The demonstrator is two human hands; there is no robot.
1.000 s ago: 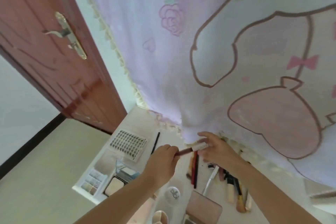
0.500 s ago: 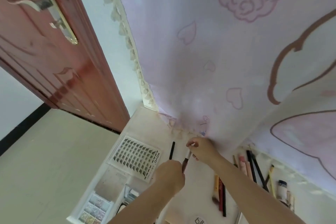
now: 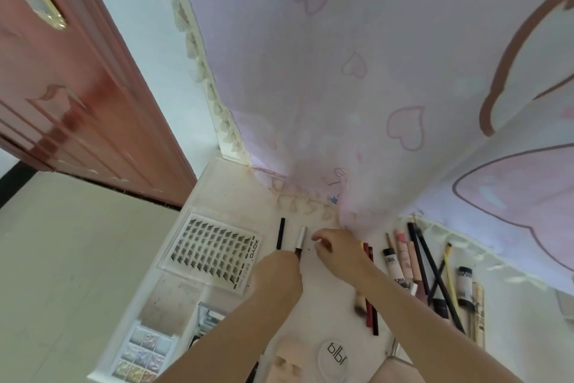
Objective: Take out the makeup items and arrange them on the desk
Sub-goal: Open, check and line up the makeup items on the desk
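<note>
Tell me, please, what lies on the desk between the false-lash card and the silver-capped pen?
In the head view, one thin black pencil lies between the lash card and the silver-capped pen, which the left hand holds.

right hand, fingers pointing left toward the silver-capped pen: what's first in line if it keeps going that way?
Probably the silver-capped pen that the left hand holds; the right hand sits just beside it. Beyond it lies the black pencil. Depth is unclear.
</note>
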